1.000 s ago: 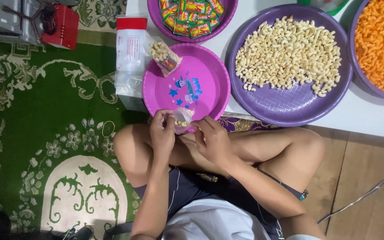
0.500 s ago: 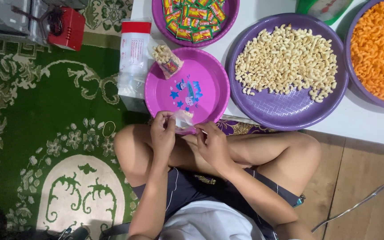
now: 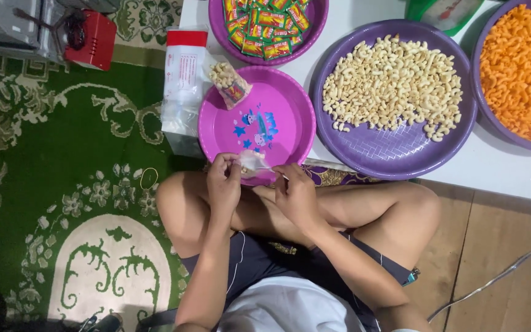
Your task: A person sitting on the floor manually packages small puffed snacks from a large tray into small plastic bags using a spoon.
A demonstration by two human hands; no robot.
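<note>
Sitting cross-legged on a green patterned rug [image 3: 62, 160], a person pinches a small clear packet [image 3: 252, 161] between both hands at the near rim of a pink plate [image 3: 290, 132]. The left hand [image 3: 224, 184] has its fingers closed on the packet's side; the right hand [image 3: 295, 195] grips its mouth, apparently between thumb and forefinger, though the view is too small to be sure. Compared with a second ago, the hands have barely shifted and the packet remains at the rim. A filled packet [image 3: 232, 83] lies on the plate's far edge, beside the purple tray of pale puffs [image 3: 394, 92].
</note>
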